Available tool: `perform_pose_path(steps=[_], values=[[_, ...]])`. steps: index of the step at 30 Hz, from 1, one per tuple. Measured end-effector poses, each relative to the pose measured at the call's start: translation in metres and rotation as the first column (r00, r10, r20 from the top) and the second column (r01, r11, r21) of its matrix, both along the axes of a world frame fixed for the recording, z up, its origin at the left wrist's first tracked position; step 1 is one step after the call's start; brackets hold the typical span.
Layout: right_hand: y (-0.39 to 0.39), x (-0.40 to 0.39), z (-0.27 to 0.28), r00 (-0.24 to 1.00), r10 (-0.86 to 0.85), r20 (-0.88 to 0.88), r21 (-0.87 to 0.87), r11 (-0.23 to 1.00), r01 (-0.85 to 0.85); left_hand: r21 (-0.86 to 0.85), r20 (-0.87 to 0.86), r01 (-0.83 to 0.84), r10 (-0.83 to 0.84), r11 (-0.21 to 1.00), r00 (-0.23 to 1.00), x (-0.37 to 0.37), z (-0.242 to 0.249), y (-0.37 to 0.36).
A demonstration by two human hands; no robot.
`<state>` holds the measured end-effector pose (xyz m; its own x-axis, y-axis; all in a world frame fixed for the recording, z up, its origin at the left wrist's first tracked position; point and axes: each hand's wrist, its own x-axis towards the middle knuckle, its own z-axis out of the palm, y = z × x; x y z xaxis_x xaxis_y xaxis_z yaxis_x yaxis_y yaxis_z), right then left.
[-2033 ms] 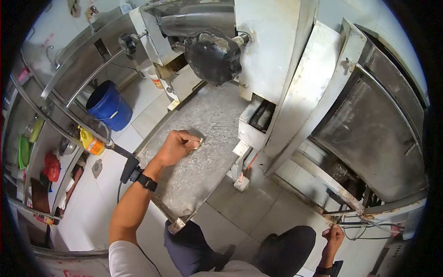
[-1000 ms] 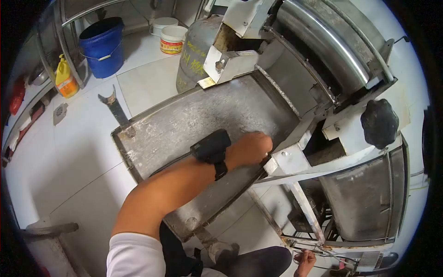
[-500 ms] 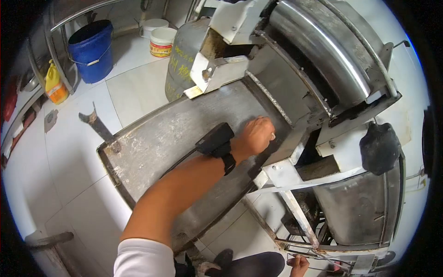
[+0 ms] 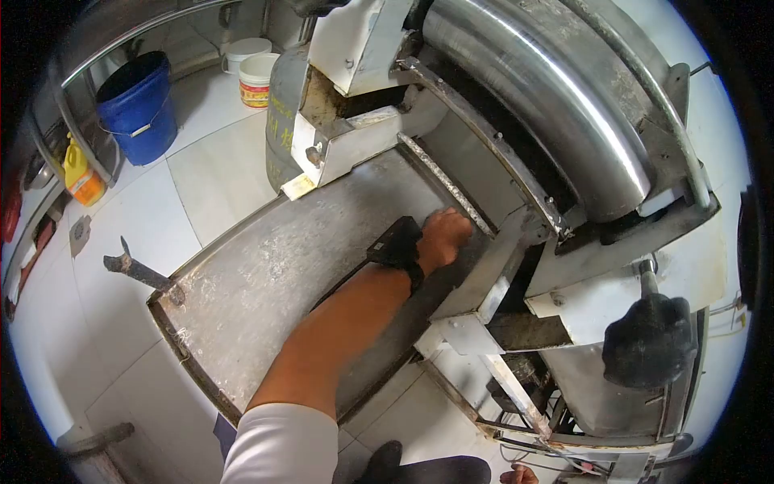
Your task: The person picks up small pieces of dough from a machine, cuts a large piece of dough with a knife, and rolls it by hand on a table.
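My left hand (image 4: 443, 238) is closed in a fist low over the worn metal tray (image 4: 266, 266), near its far right end beside the roller machine. Whatever the fist holds, if anything, is hidden. A black device (image 4: 395, 242) is strapped at that wrist. The large steel roller (image 4: 548, 105) lies beyond the hand. My right hand (image 4: 518, 474) shows only in part at the bottom edge, fingers curled, near the machine's lower frame; its contents cannot be made out.
A black knob (image 4: 650, 340) sticks out at the right. White metal brackets (image 4: 351, 145) flank the tray's far end. On the tiled floor stand a blue bucket (image 4: 139, 113), a yellow bottle (image 4: 82, 173), white tubs (image 4: 255, 79) and a grey cylinder (image 4: 282, 121).
The view has shifted, with the roller and knob appearing larger. My left fist stays over the tray's far end, now closer to its edge strip. My right hand sits lower, more cut off.
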<state>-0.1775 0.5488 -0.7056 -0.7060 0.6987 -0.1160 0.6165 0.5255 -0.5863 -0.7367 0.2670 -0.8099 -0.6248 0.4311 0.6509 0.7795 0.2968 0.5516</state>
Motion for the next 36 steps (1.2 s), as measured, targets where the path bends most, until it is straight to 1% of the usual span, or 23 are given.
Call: perform_pose_path(steps=[4,6,7,9,10,12,13,14,15,16,17,18,19,21,22,23,25,26,27,29,31,33,36], values=[[-0.010,0.001,0.002,0.998,-0.066,-0.022,-0.046,0.997,0.065,0.045,-0.040,-0.028,0.030,0.999,0.999,0.005,-0.016,0.019],[-0.013,-0.003,0.002,0.997,-0.078,-0.023,-0.074,0.994,0.076,0.369,0.002,0.052,-0.057,0.928,0.998,0.009,-0.025,0.039],[-0.011,-0.001,0.000,0.997,-0.078,-0.020,-0.074,0.994,0.076,0.369,0.005,0.051,-0.057,0.928,0.998,0.009,-0.022,0.033],[-0.006,0.001,-0.003,0.999,-0.031,-0.010,-0.041,0.999,0.030,0.059,-0.107,0.205,-0.198,0.977,0.974,0.006,-0.011,0.016],[-0.005,0.002,-0.002,1.000,-0.025,-0.007,-0.044,0.999,0.025,0.057,-0.104,0.200,-0.193,0.978,0.976,0.003,-0.019,0.023],[-0.006,0.001,-0.002,1.000,0.025,-0.010,-0.026,0.999,-0.025,0.150,0.203,0.214,-0.242,0.965,0.949,-0.002,-0.031,0.035],[-0.006,-0.002,-0.001,0.999,0.040,-0.013,-0.028,0.999,-0.040,0.042,0.213,0.181,-0.186,0.982,0.959,-0.002,-0.023,0.040],[-0.004,-0.003,-0.007,0.998,0.001,-0.062,-0.086,0.996,-0.007,-0.297,0.260,0.146,-0.067,0.944,0.963,0.002,0.004,0.042],[0.002,-0.002,-0.012,0.993,-0.043,-0.106,-0.143,0.989,0.028,-0.593,0.329,0.180,0.032,0.784,0.944,0.006,0.027,0.047],[0.011,-0.001,-0.014,0.991,0.008,-0.137,-0.145,0.989,-0.028,-0.727,0.367,0.222,0.095,0.650,0.925,0.008,0.041,0.052],[0.012,-0.004,-0.016,0.987,-0.011,-0.159,-0.113,0.994,-0.008,-0.741,0.362,0.205,0.124,0.639,0.924,0.017,0.031,0.036],[0.025,-0.003,-0.020,0.986,0.049,-0.158,-0.088,0.994,-0.063,-0.277,0.022,-0.075,0.085,0.958,0.996,0.032,0.013,0.026],[0.037,0.000,-0.024,0.983,0.101,-0.156,-0.063,0.992,-0.112,0.344,-0.293,-0.121,0.228,0.931,0.929,0.040,-0.003,0.017],[0.034,-0.012,-0.025,0.984,0.132,-0.116,-0.004,0.991,-0.133,0.278,-0.383,-0.065,0.173,0.958,0.907,0.024,-0.008,0.006],[0.040,-0.015,-0.031,0.973,0.125,-0.192,-0.020,0.991,-0.131,-0.120,-0.145,-0.030,0.012,0.992,0.989,0.049,0.026,-0.038],[0.043,-0.016,-0.038,0.958,0.110,-0.267,-0.040,0.991,-0.125,-0.477,0.151,0.115,-0.047,0.872,0.987,0.075,0.058,-0.081],[0.039,-0.032,-0.039,0.956,0.134,-0.260,-0.054,0.987,-0.153,-0.443,0.262,0.160,-0.043,0.882,0.964,0.117,0.101,-0.155],[0.048,-0.034,-0.045,0.953,0.191,-0.235,-0.018,0.980,-0.200,-0.196,0.060,0.124,-0.114,0.973,0.992,0.126,0.085,-0.190],[0.046,-0.041,-0.045,0.958,0.212,-0.191,-0.011,0.976,-0.219,-0.063,0.254,0.099,-0.080,0.993,0.964,0.152,0.098,-0.224],[0.028,-0.059,-0.045,0.952,0.201,-0.230,-0.068,0.973,-0.221,-0.480,0.301,0.008,0.156,0.877,0.941,0.198,0.153,-0.286],[0.048,-0.073,-0.089,0.909,0.088,-0.407,-0.202,0.962,-0.183,-0.514,0.295,-0.140,0.328,0.846,0.897,0.232,0.149,-0.327],[0.039,-0.084,-0.088,0.895,0.154,-0.419,-0.232,0.934,-0.270,-0.610,0.236,-0.242,0.464,0.755,0.854,0.257,0.148,-0.348],[0.026,-0.093,-0.080,0.887,0.168,-0.431,-0.258,0.918,-0.299,-0.766,0.257,-0.222,0.603,0.603,0.755,0.274,0.149,-0.349]])
